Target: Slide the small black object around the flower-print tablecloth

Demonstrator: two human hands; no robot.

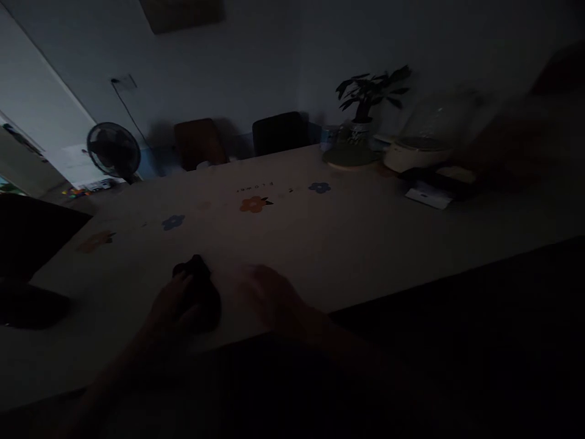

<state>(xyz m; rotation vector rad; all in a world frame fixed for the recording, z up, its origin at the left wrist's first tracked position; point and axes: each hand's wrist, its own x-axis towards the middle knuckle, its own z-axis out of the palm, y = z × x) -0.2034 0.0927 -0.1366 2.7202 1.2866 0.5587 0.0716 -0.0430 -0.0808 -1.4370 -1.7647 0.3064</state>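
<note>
The room is very dim. A black, soft-edged object (203,302) lies on the table near its front edge; its kind is too dark to make out. My left hand (171,299) grips it from the left side, fingers over its upper part and thumb lower down. To the right of it, my right hand (276,299) is held over the tabletop, apart from the object. Its fingers stretch toward the left, slightly blurred, and nothing shows in them.
The pale table (365,244) carries printed flowers. At the back right stand a potted plant (363,100) on a green round mat (350,155) and a white pot (414,155). A fan (113,149) and two chairs (200,143) are beyond. Dark shapes (31,305) sit left.
</note>
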